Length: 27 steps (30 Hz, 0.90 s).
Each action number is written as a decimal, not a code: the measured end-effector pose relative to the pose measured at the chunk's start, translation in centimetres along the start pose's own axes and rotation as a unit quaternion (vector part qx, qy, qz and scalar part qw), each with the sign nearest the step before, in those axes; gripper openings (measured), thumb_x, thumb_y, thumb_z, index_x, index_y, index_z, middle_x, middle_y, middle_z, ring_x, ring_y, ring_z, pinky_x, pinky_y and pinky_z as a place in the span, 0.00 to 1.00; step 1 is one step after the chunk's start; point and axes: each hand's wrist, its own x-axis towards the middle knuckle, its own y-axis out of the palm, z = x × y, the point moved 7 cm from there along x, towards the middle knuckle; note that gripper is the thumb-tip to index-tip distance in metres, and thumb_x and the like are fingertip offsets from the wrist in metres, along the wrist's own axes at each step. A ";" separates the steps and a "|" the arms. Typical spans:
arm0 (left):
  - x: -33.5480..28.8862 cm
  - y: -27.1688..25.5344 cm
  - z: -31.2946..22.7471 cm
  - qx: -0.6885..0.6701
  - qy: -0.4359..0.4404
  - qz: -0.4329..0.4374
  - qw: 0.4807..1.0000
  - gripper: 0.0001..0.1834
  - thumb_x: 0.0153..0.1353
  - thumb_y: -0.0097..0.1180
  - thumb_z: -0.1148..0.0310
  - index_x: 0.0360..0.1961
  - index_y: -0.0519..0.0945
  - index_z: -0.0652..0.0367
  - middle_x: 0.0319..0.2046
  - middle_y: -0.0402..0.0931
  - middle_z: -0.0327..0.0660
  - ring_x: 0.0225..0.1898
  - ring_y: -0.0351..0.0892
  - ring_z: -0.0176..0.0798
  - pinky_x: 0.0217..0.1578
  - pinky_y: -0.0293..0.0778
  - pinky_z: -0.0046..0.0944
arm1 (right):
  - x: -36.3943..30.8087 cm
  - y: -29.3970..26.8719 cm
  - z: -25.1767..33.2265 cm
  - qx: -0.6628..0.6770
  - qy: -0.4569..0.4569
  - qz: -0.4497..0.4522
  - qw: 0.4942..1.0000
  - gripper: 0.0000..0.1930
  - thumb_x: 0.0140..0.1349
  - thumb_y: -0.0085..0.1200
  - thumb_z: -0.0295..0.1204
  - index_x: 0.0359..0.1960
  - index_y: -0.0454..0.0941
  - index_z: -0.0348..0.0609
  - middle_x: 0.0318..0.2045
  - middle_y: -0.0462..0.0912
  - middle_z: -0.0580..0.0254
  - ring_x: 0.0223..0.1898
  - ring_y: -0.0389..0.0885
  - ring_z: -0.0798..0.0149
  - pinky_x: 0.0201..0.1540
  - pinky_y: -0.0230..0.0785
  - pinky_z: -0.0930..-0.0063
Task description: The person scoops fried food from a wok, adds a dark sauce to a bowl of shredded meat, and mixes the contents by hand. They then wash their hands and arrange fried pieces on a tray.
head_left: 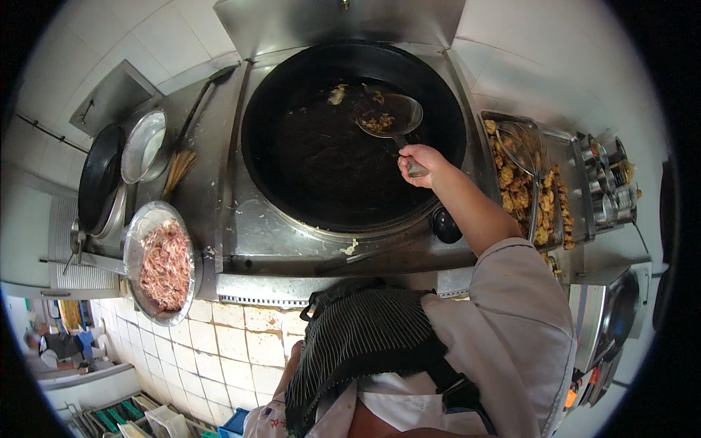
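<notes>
My right hand (421, 166) is closed around the short handle of a skimmer (406, 111). The skimmer's round bowl holds small brown fried scraps (377, 123) and sits over the right half of a very large black wok (292, 175). Dark liquid, apparently oil, lies in the wok, with a few pale and brown bits (338, 94) near its far side. Of my left arm only a strip of skin, my left hand or wrist (294, 359), shows low beside the striped apron; its fingers are hidden.
On the right, a metal tray holds browned fried pieces (513, 191), with a wire strainer (527, 150) across it and metal containers (604, 179) beyond. Leftward are a bowl of shredded pinkish food (164, 266), a metal bowl (144, 146) and a whisk brush (180, 171). A person (66, 347) is far left.
</notes>
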 end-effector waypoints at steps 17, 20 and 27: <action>-4.9 3.0 -2.0 -0.035 -0.067 -0.040 0.996 0.24 0.70 0.45 0.54 0.48 0.85 0.62 0.48 0.85 0.55 0.52 0.84 0.59 0.54 0.77 0.53 | 12.1 12.1 -5.1 -0.187 -0.075 0.031 0.979 0.05 0.67 0.53 0.26 0.35 0.73 0.37 0.21 0.77 0.55 0.20 0.78 0.57 0.22 0.75 0.59; -4.9 3.3 -1.3 -0.093 -0.081 -0.056 0.991 0.27 0.71 0.42 0.51 0.49 0.85 0.62 0.48 0.85 0.56 0.52 0.83 0.59 0.55 0.76 0.55 | 10.3 14.0 -7.8 -0.236 -0.109 0.047 0.964 0.06 0.67 0.54 0.26 0.32 0.71 0.40 0.20 0.75 0.59 0.18 0.76 0.59 0.21 0.75 0.60; -3.2 2.6 0.9 -0.016 -0.031 -0.016 0.999 0.30 0.71 0.40 0.48 0.49 0.86 0.61 0.49 0.84 0.57 0.54 0.82 0.61 0.57 0.75 0.55 | 5.8 14.7 -11.6 -0.140 -0.016 0.208 0.968 0.10 0.70 0.52 0.31 0.30 0.71 0.43 0.20 0.75 0.62 0.18 0.75 0.63 0.22 0.73 0.66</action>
